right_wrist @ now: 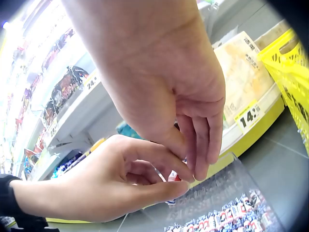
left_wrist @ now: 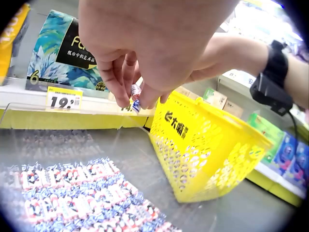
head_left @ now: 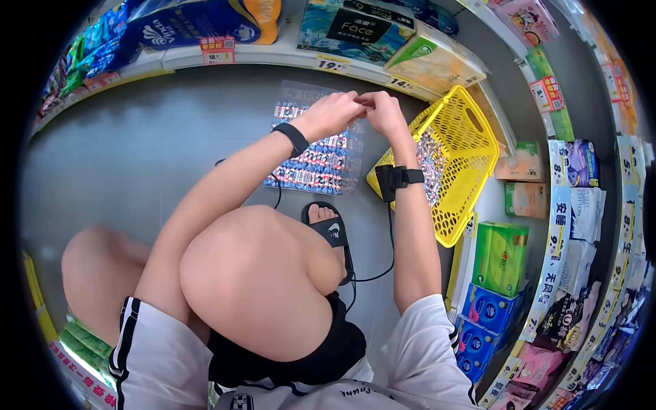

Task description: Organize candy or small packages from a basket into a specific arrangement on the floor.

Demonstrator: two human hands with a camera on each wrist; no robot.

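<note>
My left hand (head_left: 350, 109) and right hand (head_left: 374, 106) meet fingertip to fingertip above a clear plastic tray (head_left: 295, 92) that lies on the floor. The tray is filled with several small red, white and blue wrapped candies (head_left: 318, 160). Both hands pinch one small wrapped candy (left_wrist: 135, 94) between them. In the right wrist view that candy (right_wrist: 174, 178) sits between the left thumb and the right fingertips. The candy is mostly hidden by fingers in the head view.
A yellow perforated shopping basket (head_left: 471, 140) lies tilted on the floor to the right, with candies inside. Low shelves with tissue packs and price tags (head_left: 331, 65) ring the grey floor. My knee (head_left: 260, 273) and sandalled foot (head_left: 328, 229) sit just below the tray.
</note>
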